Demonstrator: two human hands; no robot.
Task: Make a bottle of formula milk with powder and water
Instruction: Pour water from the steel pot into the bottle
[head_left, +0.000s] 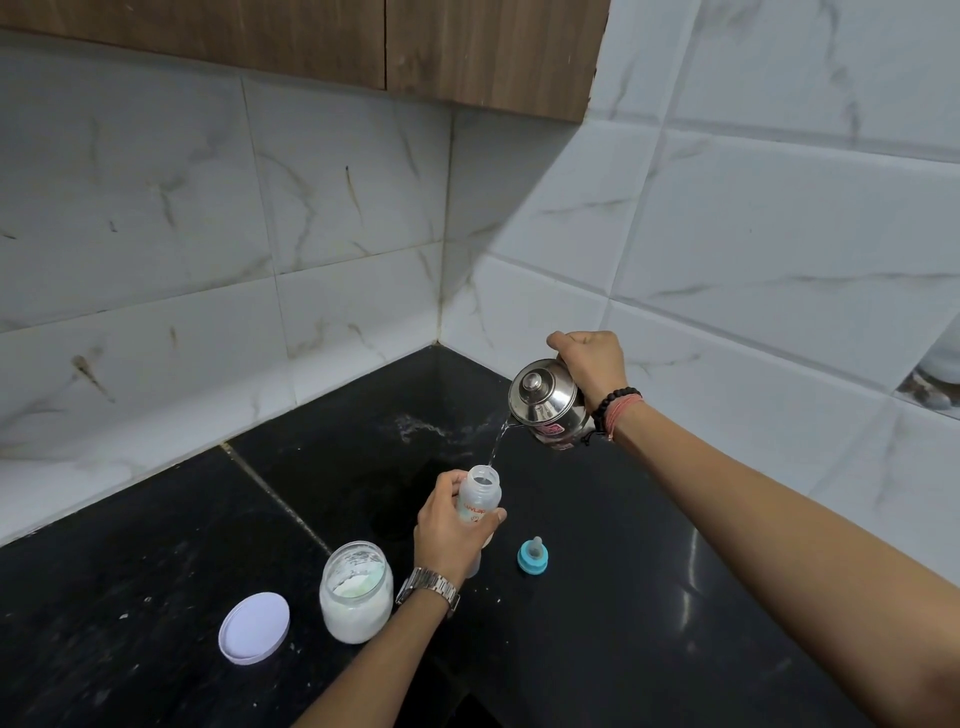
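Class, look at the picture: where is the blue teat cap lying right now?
The teat cap lies on the black counter, just right of the bottle held in the left hand, below the pouring kettle.

bottle (480, 499): open, upright, catching water | powder jar (356, 592): open, on counter

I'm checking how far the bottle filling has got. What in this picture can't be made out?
- Water level in the bottle, head view: the left hand wraps its lower body.
- Handle of the steel kettle: covered by the right hand.
- Print on the bottle: partly covered by fingers, too small to read.
- Pale green thing in the powder jar: blurred behind the powder-coated wall.
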